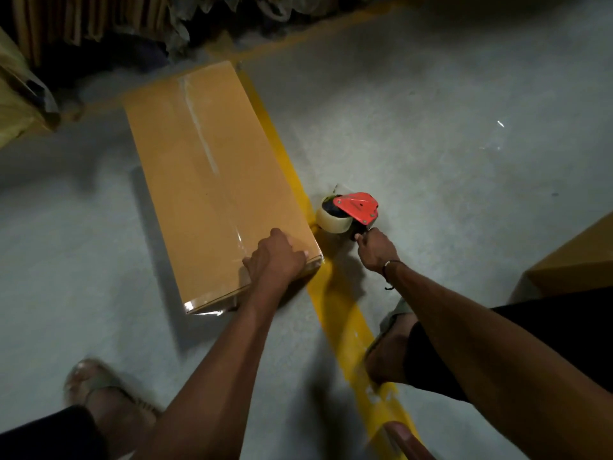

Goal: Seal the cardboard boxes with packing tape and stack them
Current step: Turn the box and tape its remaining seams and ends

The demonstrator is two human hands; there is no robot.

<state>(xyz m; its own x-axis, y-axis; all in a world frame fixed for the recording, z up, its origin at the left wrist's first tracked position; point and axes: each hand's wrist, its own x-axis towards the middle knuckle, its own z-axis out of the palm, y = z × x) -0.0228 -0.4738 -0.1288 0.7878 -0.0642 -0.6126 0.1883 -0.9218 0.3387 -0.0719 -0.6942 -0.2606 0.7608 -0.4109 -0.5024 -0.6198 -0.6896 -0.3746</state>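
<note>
A long brown cardboard box (212,174) lies flat on the grey floor, with clear packing tape running down its top seam and over its near end. My left hand (277,257) rests on the box's near right corner, its fingers curled over the edge. My right hand (376,249) grips the handle of a red tape dispenser (356,209) that carries a roll of clear tape. The dispenser sits just right of the box, low over the yellow floor line.
A yellow painted line (345,327) runs along the floor beside the box. Another cardboard box (574,263) stands at the right edge. Flat cardboard and plastic wrap (99,21) are piled along the back. My sandalled feet (99,383) are near the bottom.
</note>
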